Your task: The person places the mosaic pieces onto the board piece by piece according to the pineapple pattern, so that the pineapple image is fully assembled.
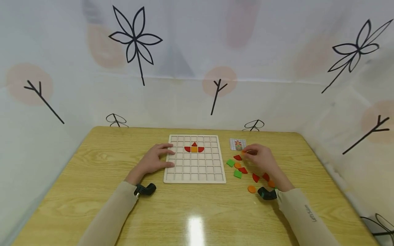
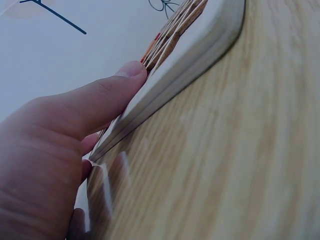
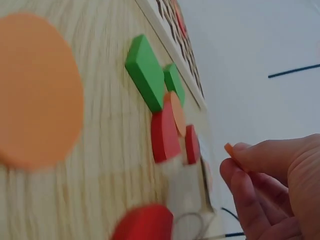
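A white grid board (image 1: 197, 169) lies on the table. On it, a red triangle (image 1: 194, 144) sits above a yellow-orange square (image 1: 194, 149), which has a red quarter-circle piece (image 1: 187, 149) on its left and another (image 1: 201, 149) on its right. My left hand (image 1: 155, 159) rests at the board's left edge, fingers spread, with the thumb (image 2: 131, 70) on the rim. Between thumb and fingertips, my right hand (image 1: 261, 159) pinches a small orange piece (image 3: 229, 148), mostly hidden by the fingers. That hand is beside a pattern card (image 1: 232, 144) showing a flower figure.
Loose pieces are scattered right of the board: green squares (image 1: 238, 174), orange discs (image 1: 251, 189) and several red quarter-circle pieces (image 1: 255, 177). They lie on the wooden table (image 1: 172, 212), under and around the right forearm. A printed white cloth (image 1: 184, 106) hangs behind the table.
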The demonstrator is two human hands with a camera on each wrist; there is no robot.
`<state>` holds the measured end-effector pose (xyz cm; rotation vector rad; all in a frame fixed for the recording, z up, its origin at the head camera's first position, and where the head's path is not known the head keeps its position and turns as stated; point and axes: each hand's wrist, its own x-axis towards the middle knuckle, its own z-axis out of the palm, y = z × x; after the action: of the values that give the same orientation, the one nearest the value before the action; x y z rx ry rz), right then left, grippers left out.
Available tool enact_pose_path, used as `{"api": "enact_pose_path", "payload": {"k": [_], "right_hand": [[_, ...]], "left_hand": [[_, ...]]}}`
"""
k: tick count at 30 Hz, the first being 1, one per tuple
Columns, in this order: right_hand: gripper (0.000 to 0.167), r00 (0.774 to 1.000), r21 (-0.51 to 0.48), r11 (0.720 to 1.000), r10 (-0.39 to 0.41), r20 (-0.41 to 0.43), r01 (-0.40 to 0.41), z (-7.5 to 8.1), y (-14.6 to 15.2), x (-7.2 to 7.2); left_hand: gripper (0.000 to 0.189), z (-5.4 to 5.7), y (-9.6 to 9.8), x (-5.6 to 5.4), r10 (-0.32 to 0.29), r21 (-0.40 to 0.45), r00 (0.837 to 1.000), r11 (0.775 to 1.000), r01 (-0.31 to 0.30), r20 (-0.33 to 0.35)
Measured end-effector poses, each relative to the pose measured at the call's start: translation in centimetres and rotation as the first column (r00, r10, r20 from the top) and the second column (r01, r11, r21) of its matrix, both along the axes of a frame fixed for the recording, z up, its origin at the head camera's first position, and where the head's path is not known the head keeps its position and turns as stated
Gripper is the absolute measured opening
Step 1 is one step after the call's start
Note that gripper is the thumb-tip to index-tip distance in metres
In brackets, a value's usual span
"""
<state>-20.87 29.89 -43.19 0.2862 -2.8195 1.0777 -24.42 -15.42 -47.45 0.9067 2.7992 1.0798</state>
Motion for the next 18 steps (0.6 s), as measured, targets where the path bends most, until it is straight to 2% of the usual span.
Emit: {"api": "enact_pose_path", "payload": {"k": [8,18], "right_hand": [[0.015,0.998,-0.114,0.992,0.054,0.019,-0.051,-0.9,-2.6,0.1],[0.013,0.989,-0.148,0.978,0.14,-0.042,-0.145,-0.4,-6.1,-0.5]], "left_hand": [[0.046,0.2,0.1,0.4,0.001,0.012,1.0,1.0,-0.001,-0.004],[0.045,0.1,0.2,0.3,-0.016,0.003,0.999,1.0,0.016,-0.034]]}}
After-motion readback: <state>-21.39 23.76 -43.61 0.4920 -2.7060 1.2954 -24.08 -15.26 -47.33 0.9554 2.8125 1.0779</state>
